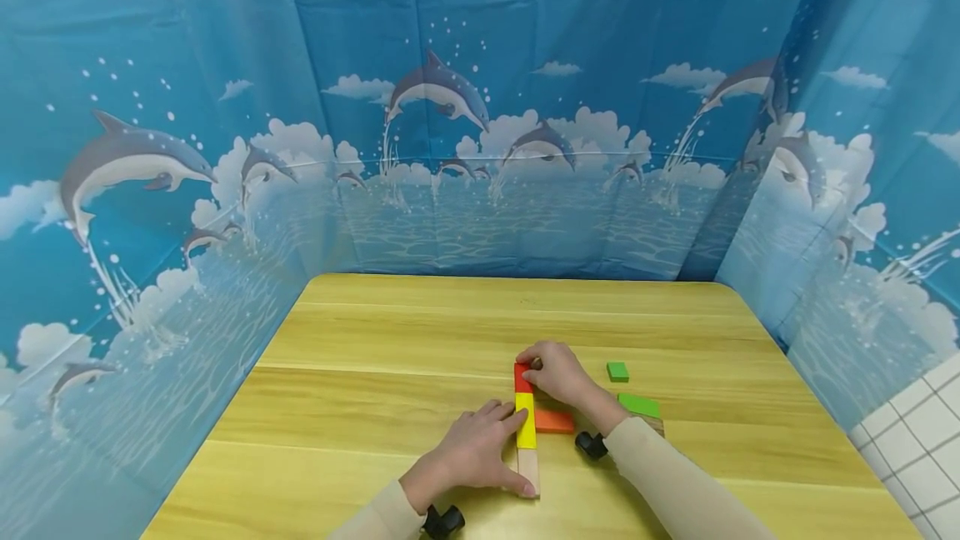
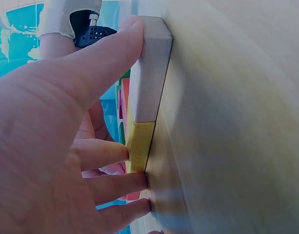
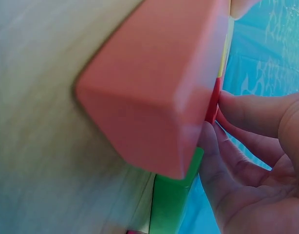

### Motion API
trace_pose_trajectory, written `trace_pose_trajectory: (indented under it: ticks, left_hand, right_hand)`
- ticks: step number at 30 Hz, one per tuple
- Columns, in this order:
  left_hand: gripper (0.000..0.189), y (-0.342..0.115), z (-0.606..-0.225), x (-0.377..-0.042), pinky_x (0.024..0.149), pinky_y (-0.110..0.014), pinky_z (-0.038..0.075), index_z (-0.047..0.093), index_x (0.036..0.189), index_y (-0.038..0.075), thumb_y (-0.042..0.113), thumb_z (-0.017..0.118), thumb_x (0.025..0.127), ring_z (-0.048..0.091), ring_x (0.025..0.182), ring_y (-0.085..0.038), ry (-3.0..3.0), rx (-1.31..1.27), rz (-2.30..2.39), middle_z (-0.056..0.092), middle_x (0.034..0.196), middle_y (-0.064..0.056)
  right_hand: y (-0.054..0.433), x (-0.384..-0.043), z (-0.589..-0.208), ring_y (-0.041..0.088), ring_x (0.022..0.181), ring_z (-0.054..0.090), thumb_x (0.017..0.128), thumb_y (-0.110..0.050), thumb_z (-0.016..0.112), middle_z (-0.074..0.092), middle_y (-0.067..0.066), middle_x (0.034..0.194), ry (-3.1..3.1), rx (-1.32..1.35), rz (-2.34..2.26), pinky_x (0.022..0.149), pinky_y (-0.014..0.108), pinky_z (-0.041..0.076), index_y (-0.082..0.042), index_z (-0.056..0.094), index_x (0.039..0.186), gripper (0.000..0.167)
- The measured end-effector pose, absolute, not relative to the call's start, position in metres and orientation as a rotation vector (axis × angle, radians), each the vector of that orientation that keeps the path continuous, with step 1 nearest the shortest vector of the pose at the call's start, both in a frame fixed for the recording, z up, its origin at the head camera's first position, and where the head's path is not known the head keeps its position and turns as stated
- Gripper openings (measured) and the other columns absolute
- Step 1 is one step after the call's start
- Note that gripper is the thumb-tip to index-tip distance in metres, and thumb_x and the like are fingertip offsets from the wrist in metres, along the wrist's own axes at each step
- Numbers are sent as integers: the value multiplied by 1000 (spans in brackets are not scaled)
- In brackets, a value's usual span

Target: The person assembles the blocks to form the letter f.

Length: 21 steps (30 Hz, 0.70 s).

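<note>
A straight row of blocks lies on the table: a red block at the far end, a yellow block in the middle and a plain wooden block nearest. My right hand pinches the red block between thumb and fingers. With fingers spread and fairly straight, my left hand lies along the row's left side. Its thumb touches the near end of the plain wooden block, and its fingertips meet the yellow block. An orange block lies against the row's right side, partly under the right arm.
A small green block lies to the right of the right hand. Beyond the right wrist is a longer green block, with a brown wood-grained piece partly hidden by the sleeve. A dolphin-print curtain surrounds the table.
</note>
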<state>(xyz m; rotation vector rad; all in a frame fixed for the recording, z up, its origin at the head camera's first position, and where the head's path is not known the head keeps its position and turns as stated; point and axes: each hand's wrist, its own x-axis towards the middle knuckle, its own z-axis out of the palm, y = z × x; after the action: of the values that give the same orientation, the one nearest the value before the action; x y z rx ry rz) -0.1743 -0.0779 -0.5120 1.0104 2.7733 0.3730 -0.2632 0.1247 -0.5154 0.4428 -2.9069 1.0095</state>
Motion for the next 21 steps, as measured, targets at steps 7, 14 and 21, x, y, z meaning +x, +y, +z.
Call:
trace_pose_trajectory:
  ticks: [7,14,21]
  left_hand:
    - [106,-78,-510,-173,103,-58,42,41,156,22,79,70,71,36,144,-30,2768,1007,358,39,158,-5]
    - [106,-78,-512,-174,105,-60,40,38,157,23,79,69,73,33,146,-29,2755,993,376,36,160,-5]
    - [105,-78,-512,-173,105,-60,40,38,158,22,78,69,75,33,146,-30,2753,1001,383,36,160,-6]
  right_hand:
    - [125,-263,-514,18,90,63,89,-4,77,69,4,109,-2912,437,1009,81,36,57,-10,77,113,25]
    - [125,-261,-514,17,89,62,88,-4,77,69,4,108,-2907,442,1026,81,35,57,-9,77,113,26]
    - [126,-258,-513,16,91,64,89,-5,77,69,3,112,-2882,422,1082,80,34,57,-10,75,118,29]
